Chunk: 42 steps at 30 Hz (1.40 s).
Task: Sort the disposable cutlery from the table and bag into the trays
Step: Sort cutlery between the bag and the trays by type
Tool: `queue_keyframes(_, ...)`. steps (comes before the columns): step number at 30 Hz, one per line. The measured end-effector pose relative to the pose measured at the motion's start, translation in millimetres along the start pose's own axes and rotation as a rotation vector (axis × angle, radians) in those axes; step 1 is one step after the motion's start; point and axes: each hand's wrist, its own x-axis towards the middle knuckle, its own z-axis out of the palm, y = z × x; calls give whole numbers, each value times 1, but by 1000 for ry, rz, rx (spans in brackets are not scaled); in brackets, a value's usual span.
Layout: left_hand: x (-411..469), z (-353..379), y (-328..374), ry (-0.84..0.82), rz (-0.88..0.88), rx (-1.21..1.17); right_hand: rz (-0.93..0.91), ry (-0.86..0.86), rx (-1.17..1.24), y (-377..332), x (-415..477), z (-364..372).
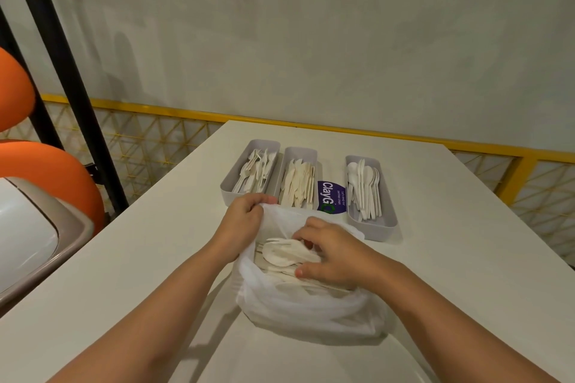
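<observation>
Bag point(305, 311) sits on the table point(155, 258), mouth up. Your right hand point(329, 253) is inside it, fingers and thumb curled round a small clump of cutlery point(289, 253); a fork and a spoon show in it. Just beyond and left of that grip, your left hand point(245, 216) pinches the bag rim, holding it wide. Hold the rim taut and lift only a few pieces. Beyond the grip: fork tray point(227, 193) left, knife tray point(300, 149) ahead, spoon tray point(373, 228) right. Split by type before dropping.

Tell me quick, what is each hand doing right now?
Left hand: pinches the plastic bag at its rim.
Right hand: inside the bag, fingers curled round white cutlery.
</observation>
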Motion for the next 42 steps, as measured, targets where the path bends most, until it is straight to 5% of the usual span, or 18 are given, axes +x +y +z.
queue_keyframes(5, 0, 1, -3, 25, -21, -38, -23, -109, 2, 2, -10, -3)
queue_keyframes(15, 0, 4, -2, 41, -47, -78, -122, -57, 191, 0, -16, -6)
queue_keyframes(31, -5, 9, 0, 73, -61, -127, 152, -231, -186, 5, -7, -1)
queue_keyframes(42, -6, 10, 3, 97, -64, -149, 118, -225, -56, 13, -2, 2)
